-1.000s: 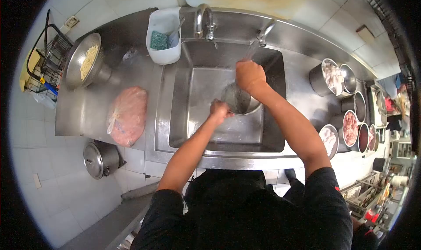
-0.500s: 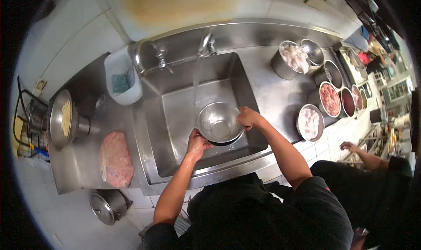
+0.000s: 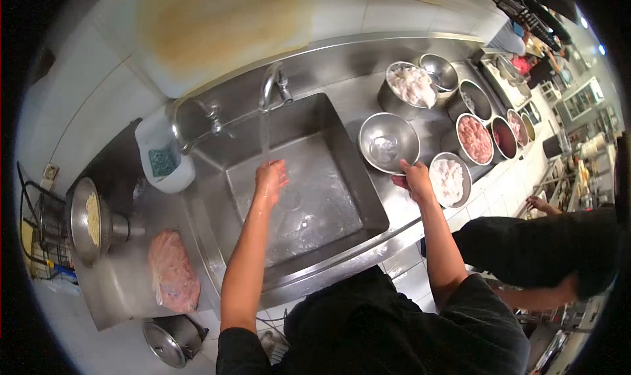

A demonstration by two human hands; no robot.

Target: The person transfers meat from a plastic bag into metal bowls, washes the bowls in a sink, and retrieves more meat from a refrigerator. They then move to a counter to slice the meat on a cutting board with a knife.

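Observation:
My right hand grips the near rim of a shiny metal mixing bowl on the counter just right of the sink. Inside the bowl only reflections show clearly. Over the sink basin, my left hand is beneath the running faucet, holding nothing, its fingers loosely apart. Water falls from the spout down to that hand. Close to my right hand stands a round metal pan of pale, whitish pieces.
Metal pots of pale pieces and pink meat line the right counter. Left are a white plastic container, a bagged slab of meat and a strainer-like bowl. A dark-clothed person stands at right.
The bowl has gone from over the sink to the right-hand counter with my right hand. My left hand has let go of it and moved up-left under the water. The view has shifted.

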